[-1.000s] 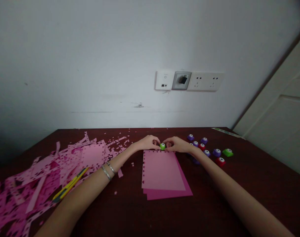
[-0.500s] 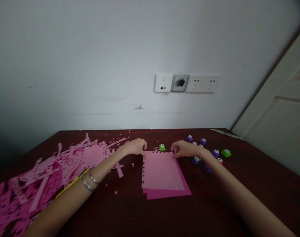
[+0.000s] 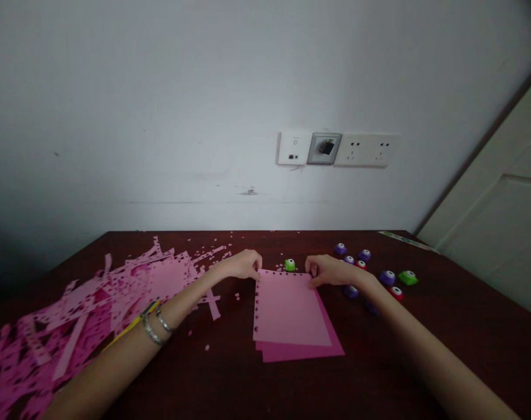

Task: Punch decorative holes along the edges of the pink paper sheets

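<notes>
A light pink sheet of paper point(image 3: 289, 309) has punched holes along its left and far edges. Under it, darker pink paper point(image 3: 302, 353) sticks out at the right and near sides. My left hand point(image 3: 246, 264) pinches the sheet's far left corner between thumb and fingers. At the far right corner, my right hand point(image 3: 322, 270) is closed on the same sheet. Just beyond the far edge, between both hands, stands a green craft punch point(image 3: 289, 265) with a white top.
Cut pink paper strips point(image 3: 77, 326) are heaped at the left, with a yellow tool point(image 3: 132, 325) partly behind my left forearm. Several purple, red and green punches point(image 3: 387, 277) stand at the right. A patterned strip point(image 3: 408, 240) lies near the wall with sockets point(image 3: 365, 150).
Both hands keep hold of the sheet's far corners. The whole view has shifted slightly, and the paper appears a little lower and to the right.
</notes>
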The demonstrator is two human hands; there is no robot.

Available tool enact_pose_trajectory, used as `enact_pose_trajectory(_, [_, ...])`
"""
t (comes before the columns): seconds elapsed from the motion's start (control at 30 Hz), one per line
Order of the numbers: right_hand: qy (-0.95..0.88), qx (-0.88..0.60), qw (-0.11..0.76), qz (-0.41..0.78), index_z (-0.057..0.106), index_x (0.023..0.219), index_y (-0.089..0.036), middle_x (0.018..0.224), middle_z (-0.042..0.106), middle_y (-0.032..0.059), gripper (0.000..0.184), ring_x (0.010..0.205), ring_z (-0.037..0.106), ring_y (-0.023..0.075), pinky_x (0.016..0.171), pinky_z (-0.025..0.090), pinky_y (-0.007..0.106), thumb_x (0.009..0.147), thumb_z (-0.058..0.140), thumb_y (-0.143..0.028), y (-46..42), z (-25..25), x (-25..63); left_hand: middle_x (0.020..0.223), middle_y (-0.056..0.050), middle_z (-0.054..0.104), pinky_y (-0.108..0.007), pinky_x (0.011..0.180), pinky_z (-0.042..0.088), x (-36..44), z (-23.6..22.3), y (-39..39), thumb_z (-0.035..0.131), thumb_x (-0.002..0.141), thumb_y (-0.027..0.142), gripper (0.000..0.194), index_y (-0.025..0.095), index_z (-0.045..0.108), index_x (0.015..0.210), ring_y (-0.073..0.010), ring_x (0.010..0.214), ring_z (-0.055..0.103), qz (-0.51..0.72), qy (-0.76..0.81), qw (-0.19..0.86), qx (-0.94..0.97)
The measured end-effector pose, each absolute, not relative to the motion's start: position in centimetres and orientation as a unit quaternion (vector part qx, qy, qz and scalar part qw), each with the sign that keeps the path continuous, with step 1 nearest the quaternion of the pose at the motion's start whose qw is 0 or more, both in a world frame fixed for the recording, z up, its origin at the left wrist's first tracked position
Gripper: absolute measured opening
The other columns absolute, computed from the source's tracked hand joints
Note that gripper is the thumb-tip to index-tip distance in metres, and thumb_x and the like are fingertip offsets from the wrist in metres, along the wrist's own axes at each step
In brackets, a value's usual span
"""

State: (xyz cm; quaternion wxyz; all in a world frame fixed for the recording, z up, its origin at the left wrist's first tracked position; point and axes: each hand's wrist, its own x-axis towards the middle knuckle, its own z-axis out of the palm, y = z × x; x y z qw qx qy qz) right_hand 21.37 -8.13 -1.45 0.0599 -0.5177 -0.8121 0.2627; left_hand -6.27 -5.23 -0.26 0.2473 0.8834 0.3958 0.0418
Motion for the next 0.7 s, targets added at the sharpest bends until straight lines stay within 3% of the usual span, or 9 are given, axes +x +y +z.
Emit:
enact_pose_trajectory(0.43, [-0.782, -0.506, 0.127, 0.34, 0.063, 0.089, -0.015, 0.069, 0.06, 0.0042, 0.026, 0.054, 0.051, 0.0124, 0.04, 0.039, 0.021, 0.075, 0.055, -0.036, -8.0, -0.6, 22.0, 0.062, 0.001, 0.062, -0.022, 0.057, 0.037, -7.9, 2.3, -4.9, 0.064, 0.065, 0.029, 0.013, 0.016, 0.065, 0.065, -0.0101, 0.061, 0.053, 0.03, 0.372, 0.364, 0.854])
enact_pose_trajectory(0.57, [-0.804, -0.501, 0.131, 0.29, 0.067, 0.085, -0.014, 0.064, 0.061, 0.0036, 0.028, 0.048, 0.048, 0.0104, 0.043, 0.036, 0.022, 0.077, 0.052, -0.036, -8.0, -0.5, 21.3, 0.062, 0.001, 0.063, -0.022, 0.056, 0.036, -8.3, 2.3, -4.8, 0.065, 0.064, 0.031, 0.014, 0.017, 0.064, 0.066, -0.0103, 0.061, 0.054, 0.021, 0.378, 0.381, 0.844])
enact_pose_trajectory(0.7, [-0.819, -0.496, 0.133, 0.254, 0.067, 0.084, -0.013, 0.066, 0.062, 0.0035, 0.026, 0.055, 0.051, 0.0122, 0.05, 0.036, 0.023, 0.077, 0.054, -0.035, -8.1, -0.8, 20.6, 0.062, 0.0, 0.063, -0.023, 0.055, 0.035, -8.5, 2.2, -4.8, 0.064, 0.066, 0.032, 0.015, 0.016, 0.064, 0.066, -0.0099, 0.059, 0.052, 0.016, 0.37, 0.397, 0.84])
